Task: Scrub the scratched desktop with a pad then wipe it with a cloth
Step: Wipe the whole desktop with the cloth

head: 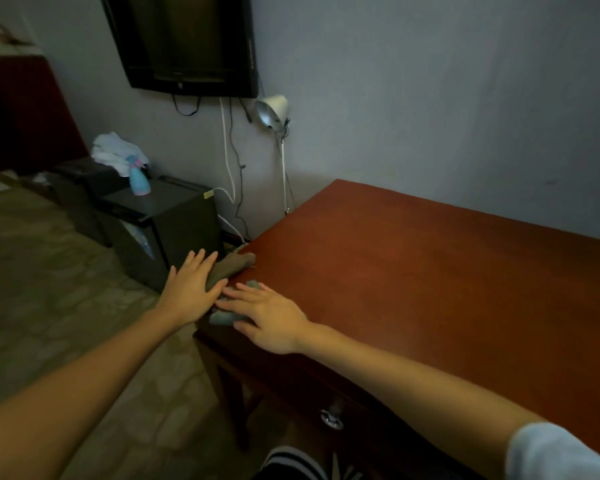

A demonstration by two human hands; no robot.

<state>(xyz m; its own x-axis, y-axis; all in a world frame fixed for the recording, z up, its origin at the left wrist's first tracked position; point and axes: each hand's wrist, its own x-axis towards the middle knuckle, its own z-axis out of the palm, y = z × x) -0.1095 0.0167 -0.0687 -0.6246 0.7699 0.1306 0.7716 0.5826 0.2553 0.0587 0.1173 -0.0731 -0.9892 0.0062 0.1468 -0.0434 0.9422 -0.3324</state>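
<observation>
Head view, reading from the left: a pale blue spray bottle (138,180) stands on a black cabinet (174,216), well beyond the left fingers and apart from them. The left hand (189,292) is held flat just off the tabletop's left edge, its fingers (196,263) straight and spread, gripping nothing. Their right side lies against a brown piece (234,266) of soft stuff that slumps over that edge.

Just right of those fingers, and under the fingers (243,293) of the right hand (274,320), is a grey-blue piece (222,318), crumpled at the tabletop's near left corner. The right fingers are straight too, pressing down on it rather than curled round it. Rightward from them the red-brown tabletop (430,289) runs on to the wall.

Which piece is the pad and which the cloth I cannot tell, because blur hides their texture. Both look light and limp, likely to fold and bunch rather than hold shape, so neither should need a firm grip. On this glossy tabletop either should slide easily under a flat palm, and either could slip off the edge it lies beside. For scrubbing, I would take the piece from above, fingers spread across its middle and thumb tucked at one side. That should keep it flat so it does not roll up under the fingers.
</observation>
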